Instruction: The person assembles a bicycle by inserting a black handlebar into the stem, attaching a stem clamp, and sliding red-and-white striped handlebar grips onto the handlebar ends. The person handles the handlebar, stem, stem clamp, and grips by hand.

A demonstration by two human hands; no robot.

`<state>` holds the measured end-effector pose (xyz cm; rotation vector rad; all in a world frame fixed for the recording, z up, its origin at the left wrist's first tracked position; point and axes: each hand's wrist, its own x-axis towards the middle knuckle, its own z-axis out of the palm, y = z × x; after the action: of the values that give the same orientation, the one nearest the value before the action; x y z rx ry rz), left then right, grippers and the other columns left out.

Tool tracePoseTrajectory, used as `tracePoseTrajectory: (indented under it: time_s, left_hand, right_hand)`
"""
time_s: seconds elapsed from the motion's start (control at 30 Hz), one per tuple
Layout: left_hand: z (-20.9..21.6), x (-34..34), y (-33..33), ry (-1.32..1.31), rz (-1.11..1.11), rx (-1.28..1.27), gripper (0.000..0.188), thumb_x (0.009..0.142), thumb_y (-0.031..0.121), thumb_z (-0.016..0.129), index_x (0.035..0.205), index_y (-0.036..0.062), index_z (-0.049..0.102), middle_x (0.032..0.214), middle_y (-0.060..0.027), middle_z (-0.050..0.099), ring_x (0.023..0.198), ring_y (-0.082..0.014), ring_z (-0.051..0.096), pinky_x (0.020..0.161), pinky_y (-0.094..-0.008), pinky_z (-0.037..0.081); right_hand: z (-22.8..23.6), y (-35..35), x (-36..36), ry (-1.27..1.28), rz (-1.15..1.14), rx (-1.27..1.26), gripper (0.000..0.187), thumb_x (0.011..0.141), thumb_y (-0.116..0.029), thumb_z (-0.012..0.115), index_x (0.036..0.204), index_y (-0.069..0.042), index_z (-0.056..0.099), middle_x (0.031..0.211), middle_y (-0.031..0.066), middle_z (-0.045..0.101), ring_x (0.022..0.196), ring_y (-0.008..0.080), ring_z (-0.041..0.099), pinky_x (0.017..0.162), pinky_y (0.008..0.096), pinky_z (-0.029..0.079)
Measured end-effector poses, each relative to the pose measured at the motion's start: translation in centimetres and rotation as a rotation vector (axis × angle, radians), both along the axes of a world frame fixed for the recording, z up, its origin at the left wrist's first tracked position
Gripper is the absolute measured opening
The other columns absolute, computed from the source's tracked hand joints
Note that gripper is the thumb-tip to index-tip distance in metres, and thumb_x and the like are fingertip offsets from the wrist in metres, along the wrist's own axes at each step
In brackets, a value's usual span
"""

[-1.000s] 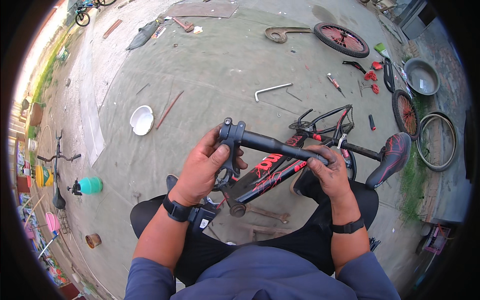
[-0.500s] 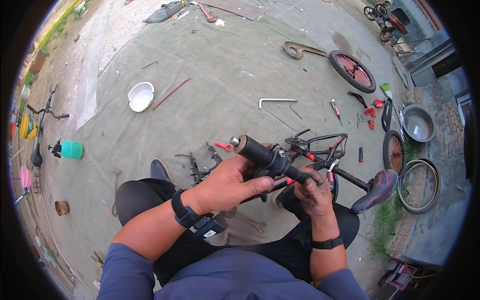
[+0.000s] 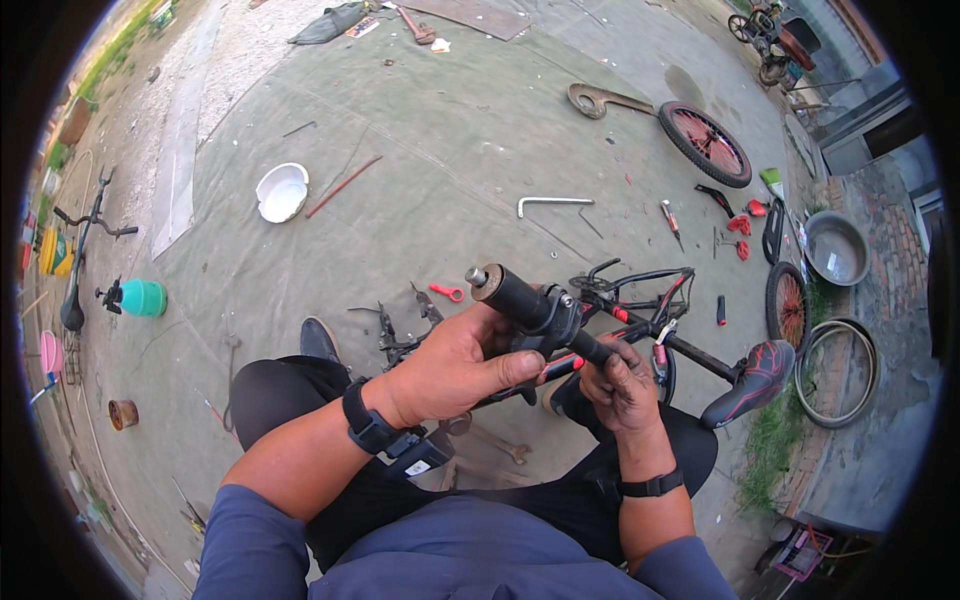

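Observation:
Before me I hold a black bar (image 3: 590, 344) with a thick cylinder at one end, a silver stub on its tip and a bolted clamp around the middle. My left hand (image 3: 455, 358) grips it near the clamp, thumb stretched along it and the other fingers partly hidden behind. The fingers of my right hand (image 3: 622, 388) are closed on the thinner end. Just beyond my hands lies a black and red bicycle frame (image 3: 640, 325), with its saddle (image 3: 752, 385) to the right. Black brake parts (image 3: 395, 335) and a red ring-ended tool (image 3: 446, 292) lie beside my left hand.
Farther out lie a hex key (image 3: 555, 201), a screwdriver (image 3: 671, 222), a large wrench (image 3: 608, 99) and a red rod (image 3: 344, 186). A white bowl (image 3: 283, 193) and green sprayer (image 3: 143, 298) stand left. Wheels (image 3: 706, 145) and a metal basin (image 3: 838, 247) are right.
The black bar has shifted slightly right, and its thick end has tilted a little. Both hands keep their hold, the right having moved slightly left.

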<state>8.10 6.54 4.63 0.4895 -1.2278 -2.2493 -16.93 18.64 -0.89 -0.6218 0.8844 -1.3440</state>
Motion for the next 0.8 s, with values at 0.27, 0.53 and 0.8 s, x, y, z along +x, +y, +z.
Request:
tracePoseTrajectory:
  time_s: [0.27, 0.53, 0.8]
  left_hand:
    - [0.0, 0.5, -0.7, 0.018, 0.091, -0.035, 0.063, 0.1, 0.023, 0.073, 0.151, 0.0012, 0.043, 0.133, -0.0088, 0.061, 0.115, -0.0144, 0.062, 0.098, -0.0329, 0.054]
    - [1.4, 2.8, -3.1, 0.071, 0.115, 0.077, 0.067, 0.1, 0.018, 0.072, 0.154, -0.0024, 0.038, 0.132, -0.0111, 0.062, 0.11, -0.0157, 0.064, 0.096, -0.0333, 0.056]
    - [1.6, 2.5, -3.0, 0.011, 0.157, 0.07, 0.077, 0.094, 0.028, 0.078, 0.154, 0.0006, 0.039, 0.115, -0.0138, 0.066, 0.094, -0.0208, 0.069, 0.087, -0.0361, 0.058]
  right_hand:
    - [-0.1, -0.1, 0.0, -0.047, 0.002, 0.028, 0.037, 0.1, -0.036, 0.071, 0.124, -0.009, 0.068, 0.067, -0.0035, 0.041, 0.053, 0.0086, 0.038, 0.051, 0.0251, 0.029]
    - [-0.3, -0.2, -0.2, -0.049, -0.036, 0.031, 0.039, 0.099, -0.036, 0.072, 0.122, -0.005, 0.067, 0.067, -0.0028, 0.042, 0.051, 0.0082, 0.037, 0.049, 0.0247, 0.028]
    - [-0.2, -0.1, -0.2, -0.04, -0.047, 0.042, 0.04, 0.099, -0.036, 0.072, 0.123, -0.004, 0.067, 0.068, -0.0027, 0.043, 0.051, 0.0083, 0.037, 0.049, 0.0246, 0.028]
